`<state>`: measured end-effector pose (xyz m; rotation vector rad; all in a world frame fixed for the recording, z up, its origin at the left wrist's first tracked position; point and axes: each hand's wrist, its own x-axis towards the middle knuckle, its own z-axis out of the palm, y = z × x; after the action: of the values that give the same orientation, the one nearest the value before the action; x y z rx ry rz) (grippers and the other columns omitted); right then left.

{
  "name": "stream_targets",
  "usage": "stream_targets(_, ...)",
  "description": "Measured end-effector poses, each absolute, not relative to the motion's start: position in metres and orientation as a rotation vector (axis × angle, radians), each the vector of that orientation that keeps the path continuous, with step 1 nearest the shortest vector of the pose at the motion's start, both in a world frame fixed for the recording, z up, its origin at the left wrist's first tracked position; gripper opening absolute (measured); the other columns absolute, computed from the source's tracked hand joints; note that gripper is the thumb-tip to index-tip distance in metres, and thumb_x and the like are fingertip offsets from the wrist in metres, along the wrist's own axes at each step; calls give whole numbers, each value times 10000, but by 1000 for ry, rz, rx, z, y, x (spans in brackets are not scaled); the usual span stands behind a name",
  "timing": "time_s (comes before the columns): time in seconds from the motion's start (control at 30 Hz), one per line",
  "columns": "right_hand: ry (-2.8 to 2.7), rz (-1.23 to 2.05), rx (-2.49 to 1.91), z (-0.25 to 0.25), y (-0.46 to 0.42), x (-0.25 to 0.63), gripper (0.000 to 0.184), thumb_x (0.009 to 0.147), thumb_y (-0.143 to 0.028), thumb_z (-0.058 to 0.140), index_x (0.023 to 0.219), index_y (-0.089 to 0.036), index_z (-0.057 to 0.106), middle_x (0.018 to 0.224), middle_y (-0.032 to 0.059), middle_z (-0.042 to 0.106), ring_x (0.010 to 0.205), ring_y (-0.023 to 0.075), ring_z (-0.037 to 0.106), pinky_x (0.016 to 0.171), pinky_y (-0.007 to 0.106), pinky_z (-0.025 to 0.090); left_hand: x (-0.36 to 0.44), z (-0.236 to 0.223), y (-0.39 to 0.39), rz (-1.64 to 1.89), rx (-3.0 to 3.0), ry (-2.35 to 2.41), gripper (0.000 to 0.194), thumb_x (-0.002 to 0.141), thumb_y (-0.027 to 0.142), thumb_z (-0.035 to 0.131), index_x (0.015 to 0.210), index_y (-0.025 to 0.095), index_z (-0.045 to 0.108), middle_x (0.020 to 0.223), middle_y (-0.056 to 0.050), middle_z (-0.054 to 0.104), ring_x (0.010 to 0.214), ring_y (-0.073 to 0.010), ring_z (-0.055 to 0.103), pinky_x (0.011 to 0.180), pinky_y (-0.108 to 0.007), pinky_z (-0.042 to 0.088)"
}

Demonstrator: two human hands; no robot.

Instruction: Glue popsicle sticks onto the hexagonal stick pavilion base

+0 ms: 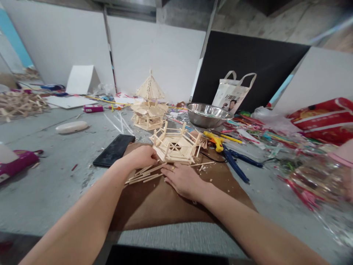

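Observation:
My left hand [142, 157] is curled, its fingers closed on a bundle of thin wooden sticks [143, 176] that lies on a brown sheet [162, 200]. My right hand [182, 180] rests palm down on the same sheet, fingers stretched flat, its fingertips touching the sticks' right ends. Just beyond both hands stands a low hexagonal stick frame [175, 145] with upright posts. Farther back is a finished stick pavilion [149, 105] with a pointed roof.
A black phone [114, 150] lies left of the brown sheet. A yellow glue gun [216, 141], blue-handled pliers [234, 163] and a steel bowl [209, 115] sit to the right, amid coloured wrappers and plastic bags. A stick pile [19, 103] is far left.

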<state>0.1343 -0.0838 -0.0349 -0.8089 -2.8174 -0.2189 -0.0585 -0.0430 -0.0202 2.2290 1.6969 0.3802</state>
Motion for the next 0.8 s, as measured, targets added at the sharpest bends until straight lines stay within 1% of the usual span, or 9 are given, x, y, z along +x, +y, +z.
stream_targets(0.1,-2805,-201,-862,-34,-84,134,260,831,-255,366,1012,-166,531,991,76,586,894,182,502,756,318,420,-55,-17,-47,214,2345,1562,158,567,282,516,608,219,655,590,5,619,538,-114,496,490,-201,285)
stream_targets(0.17,-2800,-195,-899,-34,-85,135,258,838,-258,350,992,-163,535,930,77,595,869,182,508,737,310,421,-54,-14,-49,177,2349,1487,162,571,273,512,623,212,653,597,6,620,550,-120,509,487,-199,292)
stream_targets(0.23,-2795,-193,-915,-34,-84,136,254,840,-238,342,984,-160,537,911,79,594,869,180,510,739,301,416,-52,-13,-50,168,2333,1446,158,566,267,519,629,209,651,598,6,619,556,-125,517,487,-198,303)
stream_targets(0.3,-2781,-187,-910,-33,-83,136,255,835,-198,345,1010,-161,526,953,77,584,890,172,507,757,289,406,-51,-12,-52,160,2321,1423,159,560,264,526,641,205,650,610,6,623,562,-127,521,489,-196,312)
stream_targets(0.43,-2768,-186,-844,-33,-82,136,307,815,-144,361,1096,-168,483,1110,67,533,961,157,482,806,274,383,-46,-13,-54,139,2330,1382,180,570,242,505,668,196,649,647,4,636,594,-126,533,521,-192,333)
stream_targets(0.5,-2786,-195,-826,-34,-82,136,307,803,-132,376,1084,-170,494,1117,64,534,963,156,477,805,273,381,-44,-14,-55,119,2322,1385,191,575,241,496,674,194,652,663,1,643,611,-128,538,536,-190,342)
stream_targets(0.63,-2808,-225,-862,-35,-82,136,266,797,-133,392,1023,-166,528,952,58,593,883,161,495,757,271,387,-41,-12,-57,62,2280,1402,210,575,241,493,702,210,657,681,10,646,608,-124,540,520,-185,350)
stream_targets(0.73,-2794,-241,-906,-35,-81,138,232,810,-156,390,981,-169,545,879,56,596,847,162,494,734,266,380,-41,-10,-58,45,2282,1404,216,589,254,490,728,210,649,691,9,641,604,-121,537,505,-182,348)
stream_targets(0.8,-2793,-241,-935,-35,-80,139,203,816,-169,386,914,-163,564,833,61,594,824,159,493,727,264,374,-42,-9,-57,52,2314,1404,212,597,250,489,733,199,644,700,5,640,614,-121,533,521,-186,350)
